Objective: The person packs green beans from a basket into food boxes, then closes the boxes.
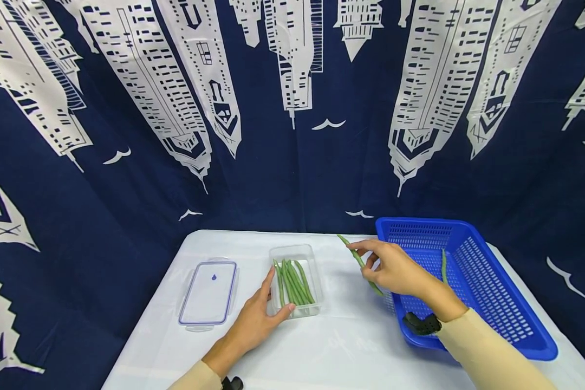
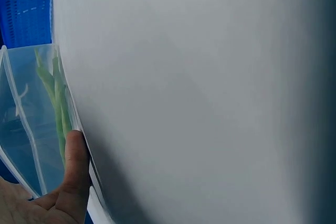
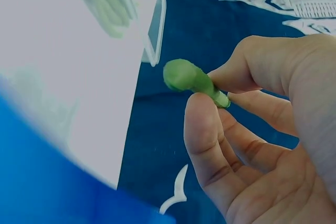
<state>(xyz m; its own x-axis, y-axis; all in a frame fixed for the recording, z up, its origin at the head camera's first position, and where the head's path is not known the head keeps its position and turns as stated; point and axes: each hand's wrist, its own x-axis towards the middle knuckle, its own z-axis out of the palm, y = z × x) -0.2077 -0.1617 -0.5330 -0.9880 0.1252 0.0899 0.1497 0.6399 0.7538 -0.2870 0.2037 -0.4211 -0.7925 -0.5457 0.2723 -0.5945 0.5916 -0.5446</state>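
A green bean (image 1: 358, 260) is pinched between the thumb and fingers of my right hand (image 1: 395, 268), held at a slant by the basket's left side. In the right wrist view, one rounded end of the bean (image 3: 181, 75) points toward the camera. Several more green beans (image 1: 294, 284) lie lengthwise inside a clear plastic container (image 1: 312, 309). My left hand (image 1: 258, 319) rests against the container's near left corner, index finger straight along the left side and thumb at the front. The left wrist view has the thumb (image 2: 77, 156) extended along the container's wall.
A blue perforated basket (image 1: 512, 303) stands on the right of the white table (image 1: 341, 346), with a green bean (image 1: 444, 265) inside. The container's clear lid (image 1: 208, 292), edged in blue, lies flat at the left. A dark patterned cloth (image 1: 292, 179) hangs behind the table.
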